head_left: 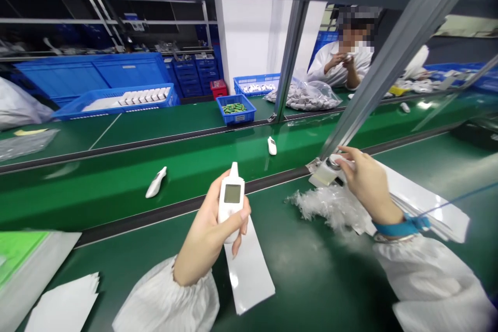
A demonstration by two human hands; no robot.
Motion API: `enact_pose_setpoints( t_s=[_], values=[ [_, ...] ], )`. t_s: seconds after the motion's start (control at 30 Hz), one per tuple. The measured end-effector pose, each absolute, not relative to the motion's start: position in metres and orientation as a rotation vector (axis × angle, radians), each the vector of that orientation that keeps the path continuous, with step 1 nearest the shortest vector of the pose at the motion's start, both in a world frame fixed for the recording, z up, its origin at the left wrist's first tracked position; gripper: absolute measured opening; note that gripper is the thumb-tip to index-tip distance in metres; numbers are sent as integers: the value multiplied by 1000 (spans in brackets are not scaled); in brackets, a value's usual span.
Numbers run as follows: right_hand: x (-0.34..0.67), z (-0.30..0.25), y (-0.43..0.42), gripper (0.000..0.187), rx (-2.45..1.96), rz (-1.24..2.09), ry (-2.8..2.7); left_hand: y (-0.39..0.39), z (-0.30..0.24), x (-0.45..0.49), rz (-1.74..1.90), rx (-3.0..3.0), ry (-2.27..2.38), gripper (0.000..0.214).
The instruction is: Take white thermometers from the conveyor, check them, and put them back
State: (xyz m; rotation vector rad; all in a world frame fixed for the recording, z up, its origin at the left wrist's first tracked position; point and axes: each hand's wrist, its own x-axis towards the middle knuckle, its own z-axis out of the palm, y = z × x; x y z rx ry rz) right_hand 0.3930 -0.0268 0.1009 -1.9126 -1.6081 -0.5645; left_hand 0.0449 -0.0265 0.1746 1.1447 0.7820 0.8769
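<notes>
Blue tray (128, 108) w/ white pcs. (143, 95) upper L, sm. blue bin (241, 117) w/ green pcs. (233, 108) upper ctr., red box (218, 88) behind it, white pillar (252, 36) top ctr., metal post (292, 54) R of ctr., bag of parts (311, 96) beside post, co-worker (323, 65) upper R, green sheet (19, 251) lower L

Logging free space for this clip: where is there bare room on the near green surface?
Mainly between the white strip, the crumpled plastic and the right sleeve. A smaller patch lies between the left sleeve and the white sheets at lower left. It is crowded around the right hand: crumpled plastic, a long white stack and a metal post's foot.
</notes>
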Motion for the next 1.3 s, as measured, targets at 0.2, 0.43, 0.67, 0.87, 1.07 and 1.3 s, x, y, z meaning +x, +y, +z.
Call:
enact_pose_setpoints(
  t_s=[0.2,0.43,0.67,0.87,1.07,1.3],
  values=[
    [403,102,-23,36,-1883,-521,-1560,-29,174,42,854,1120,720,81],
    [399,109,-28,37,-1912,-415,-1628,-24,167,38,801,1101,626,83],
    [384,125,-32,33,-1860,-396,-1638,-26,168,38,809,1106,655,82],
    [282,162,-67,15,-1415,-219,-1594,-32,167,47,759,1115,752,88],
    [202,163,-56,30,-852,-26,-1867,-38,157,49,803,1288,786,81],
    [199,152,-43,25,-820,-48,-1854,-36,159,48,781,1323,748,79]
  ],
)
